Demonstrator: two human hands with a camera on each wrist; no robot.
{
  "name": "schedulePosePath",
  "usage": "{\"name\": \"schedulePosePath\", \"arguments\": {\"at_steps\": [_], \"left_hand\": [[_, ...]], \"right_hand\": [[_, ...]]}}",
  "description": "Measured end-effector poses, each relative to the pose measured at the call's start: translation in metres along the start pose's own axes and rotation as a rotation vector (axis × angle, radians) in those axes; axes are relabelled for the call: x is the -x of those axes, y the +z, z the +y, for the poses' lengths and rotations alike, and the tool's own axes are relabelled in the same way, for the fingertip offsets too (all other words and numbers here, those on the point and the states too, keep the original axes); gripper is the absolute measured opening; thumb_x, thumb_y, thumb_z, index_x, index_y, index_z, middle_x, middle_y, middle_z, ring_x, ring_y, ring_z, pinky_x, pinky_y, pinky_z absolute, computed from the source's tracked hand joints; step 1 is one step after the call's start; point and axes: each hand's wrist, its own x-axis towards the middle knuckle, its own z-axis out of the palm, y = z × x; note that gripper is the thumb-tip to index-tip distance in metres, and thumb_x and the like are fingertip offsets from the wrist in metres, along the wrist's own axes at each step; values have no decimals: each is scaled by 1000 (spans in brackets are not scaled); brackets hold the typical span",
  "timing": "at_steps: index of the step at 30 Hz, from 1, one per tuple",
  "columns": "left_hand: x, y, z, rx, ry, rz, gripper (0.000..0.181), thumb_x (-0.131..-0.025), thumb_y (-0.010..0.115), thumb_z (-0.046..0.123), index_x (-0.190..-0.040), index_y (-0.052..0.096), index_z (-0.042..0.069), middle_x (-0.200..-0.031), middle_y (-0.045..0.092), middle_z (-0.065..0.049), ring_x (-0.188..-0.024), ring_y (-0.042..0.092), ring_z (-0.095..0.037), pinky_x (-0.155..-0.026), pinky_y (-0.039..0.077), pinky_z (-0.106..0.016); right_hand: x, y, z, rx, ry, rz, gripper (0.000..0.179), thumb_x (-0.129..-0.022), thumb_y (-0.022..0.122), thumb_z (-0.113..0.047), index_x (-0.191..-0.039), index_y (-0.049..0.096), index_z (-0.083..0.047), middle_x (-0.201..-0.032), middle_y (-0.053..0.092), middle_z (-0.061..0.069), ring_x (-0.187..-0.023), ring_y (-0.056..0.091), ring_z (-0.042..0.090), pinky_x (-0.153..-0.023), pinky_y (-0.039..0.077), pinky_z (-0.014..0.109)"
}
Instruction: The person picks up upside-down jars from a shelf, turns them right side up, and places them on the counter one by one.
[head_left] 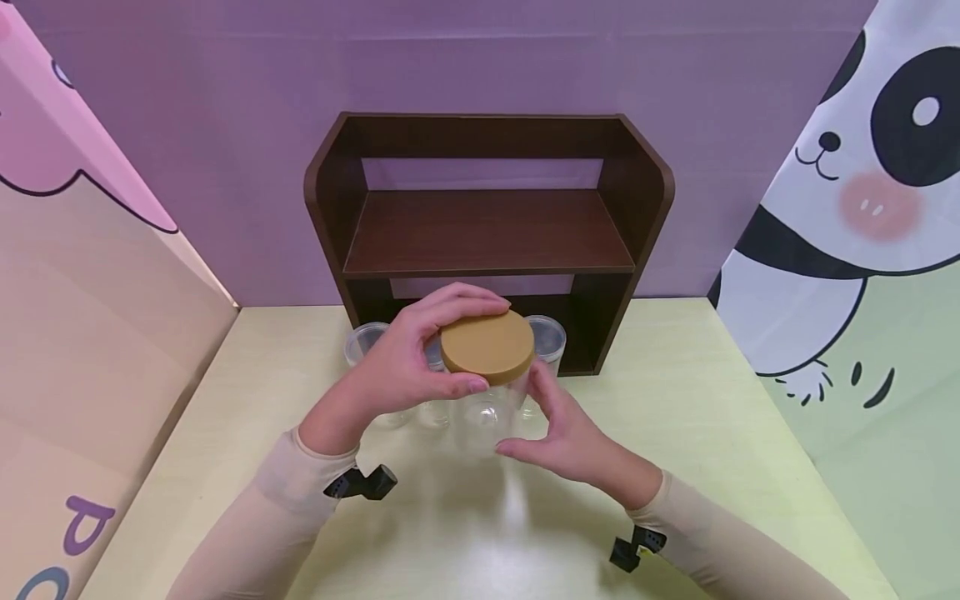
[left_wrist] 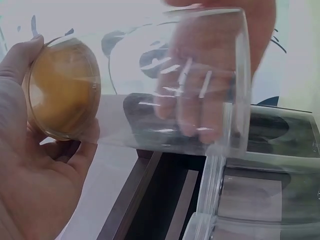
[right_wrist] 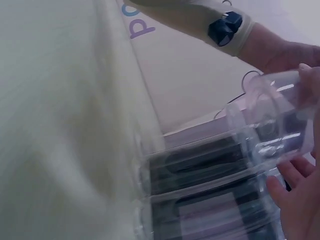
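A clear jar (head_left: 483,421) with a round tan lid (head_left: 487,346) is held up over the table, in front of the shelf. My left hand (head_left: 401,362) grips the lid from the left, thumb at its front edge and fingers along the back. On the right side of the jar, my right hand (head_left: 570,442) curves around the clear wall, thumb in front. In the left wrist view the right fingers show through the jar wall (left_wrist: 135,117). Behind it stand other clear jars, one on the left (head_left: 367,340), one in the middle (head_left: 434,357) and one on the right (head_left: 547,337).
A dark brown two-level shelf (head_left: 487,229) stands at the back of the pale table (head_left: 660,400), right behind the jars. Purple cloth (head_left: 480,67) hangs behind it. Printed panels rise at both sides, with a panda (head_left: 847,192) on the right one.
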Motion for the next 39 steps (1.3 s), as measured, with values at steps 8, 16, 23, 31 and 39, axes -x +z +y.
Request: {"name": "schedulePosePath", "arguments": {"at_steps": [8, 16, 23, 31, 39], "left_hand": [[0, 5, -4, -10, 2, -46, 74, -81, 98, 10, -149, 69, 11, -150, 63, 2, -142, 57, -23, -112, 52, -40], [-1, 7, -5, -14, 0, -57, 74, -82, 97, 10, -149, 68, 10, -151, 63, 1, -143, 56, -23, -113, 52, -41], [1, 3, -7, -13, -3, -46, 76, -92, 93, 45, -152, 64, 10, -153, 60, -1, -144, 55, -24, -119, 49, -42], [10, -28, -14, -233, -9, 334, 47, -96, 90, 24, -135, 74, 4, -135, 70, -7, -129, 63, -23, -115, 51, -32], [18, -67, -22, -345, -151, 847, 36, -95, 84, 4, -127, 71, -6, -122, 67, -6, -113, 65, -19, -101, 56, -27]], "right_hand": [[-7, -7, -14, -20, -20, 70, 89, -92, 89, -8, -163, 36, -6, -159, 52, 10, -151, 50, 30, -130, 37, 44], [-9, -8, -17, -28, -4, 80, 89, -89, 87, 1, -163, 38, -5, -156, 55, 11, -147, 53, 28, -126, 42, 36], [-9, -11, -13, -32, -24, 107, 89, -86, 87, 6, -161, 39, -1, -154, 56, 14, -143, 57, 26, -122, 46, 33], [-4, -20, -11, -38, -43, 141, 83, -85, 84, 9, -156, 42, 2, -149, 58, 14, -138, 61, 23, -119, 48, 32], [4, -28, -6, -20, -64, 146, 84, -85, 83, 11, -157, 42, 1, -149, 59, 12, -137, 60, 21, -119, 49, 32]]}}
